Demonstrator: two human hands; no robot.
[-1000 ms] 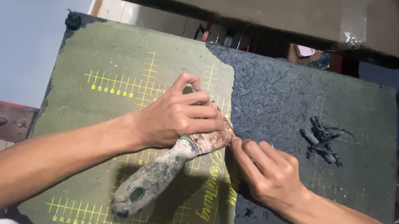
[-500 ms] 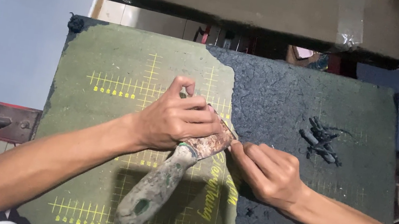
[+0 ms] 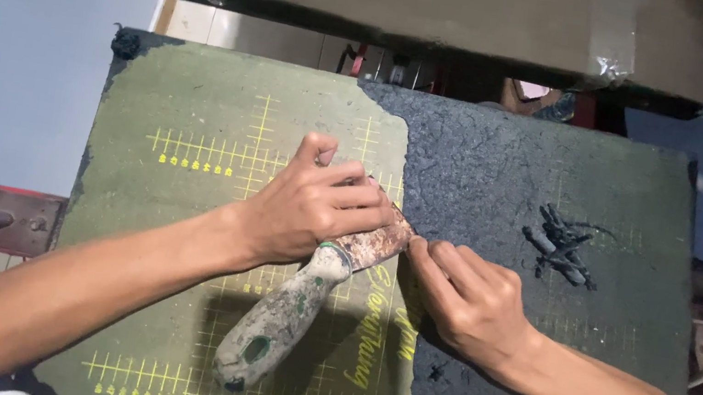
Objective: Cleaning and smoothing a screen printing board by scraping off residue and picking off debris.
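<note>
1. Two bare hands meet on a green gridded cutting mat (image 3: 187,182).
2. Left hand (image 3: 313,206) pinches a rusty, paint-crusted scraper (image 3: 298,306) near its blade.
3. Right hand (image 3: 471,299), fingers pressed together, touches the blade tip beside the dark rough coating (image 3: 511,184).

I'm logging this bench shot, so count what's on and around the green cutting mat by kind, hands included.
Hands: 2, left hand and right hand
Scrapers: 1, rusty scraper
Cutting mats: 1, green cutting mat
Dark coating layers: 1, dark coating covering the mat's right part
Heaps of scraped-off bits: 1, dark scrapings
Total: 6
</note>
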